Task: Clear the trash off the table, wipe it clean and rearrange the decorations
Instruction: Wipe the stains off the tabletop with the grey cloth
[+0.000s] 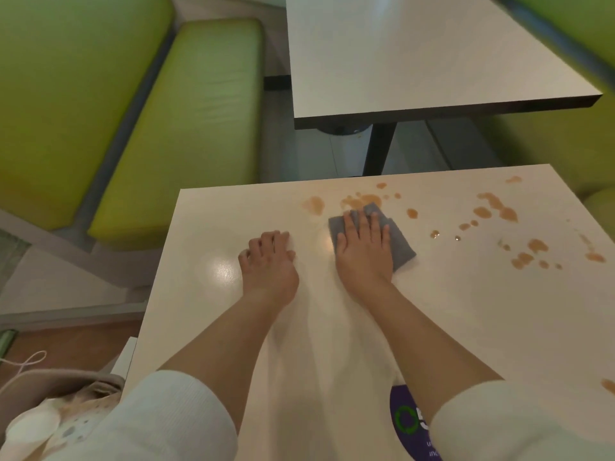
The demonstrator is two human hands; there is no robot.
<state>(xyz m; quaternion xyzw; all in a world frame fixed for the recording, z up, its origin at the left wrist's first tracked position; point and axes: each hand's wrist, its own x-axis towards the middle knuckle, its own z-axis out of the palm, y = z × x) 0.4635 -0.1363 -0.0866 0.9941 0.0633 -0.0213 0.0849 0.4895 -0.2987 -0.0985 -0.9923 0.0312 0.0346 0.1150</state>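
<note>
Mostly, the wiping was only just under way when I looked down through the head camera. No trash showed on the worktop [432, 311], so that part looked done as far as I could see, and no decorations were in view either, so I judged the rearranging was yet to come. Brown spill marks [496, 207] were scattered across the far and right parts of the worktop, with more drops [529, 254] nearer on the right and one at the near right edge. The near left part, around a bright patch of reflected light, looked clean.

My right hand [362, 247] lay flat on a grey cloth [401, 247] near the middle of the worktop, fingers straight and slightly spread, pressing rather than pinching; this grip was open upon the cloth. The cloth's far corner touched the nearest brown patch [361, 199]. My left hand [269, 261] rested just left of it on bare worktop, fingers loosely bent, holding nothing, as if bracing. Both forearms reached forward from white sleeves [173, 417].
</note>
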